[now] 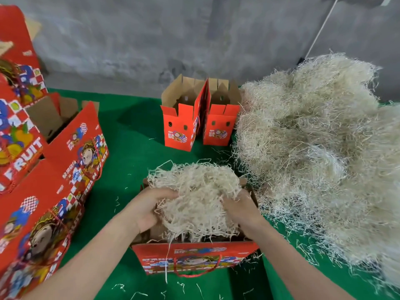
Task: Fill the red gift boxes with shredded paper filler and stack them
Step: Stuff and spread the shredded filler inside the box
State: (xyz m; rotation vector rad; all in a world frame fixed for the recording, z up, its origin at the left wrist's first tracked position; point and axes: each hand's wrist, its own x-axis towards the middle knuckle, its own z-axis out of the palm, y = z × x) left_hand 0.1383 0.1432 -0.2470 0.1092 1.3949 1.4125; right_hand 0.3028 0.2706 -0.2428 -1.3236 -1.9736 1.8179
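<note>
Front red box [194, 255] stands open-topped at the near edge of the green cloth [129, 137], rope handle on its front wall. Filler clump [194, 191] sits in the opening and heaps above it, strands hanging over the front rim. Left hand [147, 210] and right hand [241, 210] each grip the clump from one side, fingers curled into the strands, fingertips buried. Behind, well apart: left upright box [178, 128] and right upright box [219, 128], flaps up, side by side, bottoms not visible. Big filler pile [313, 148] lies right, just beside the front red box and against the right upright box. Box stack [54, 180] leans at left. Loose strands [118, 203] dot the cloth.
</note>
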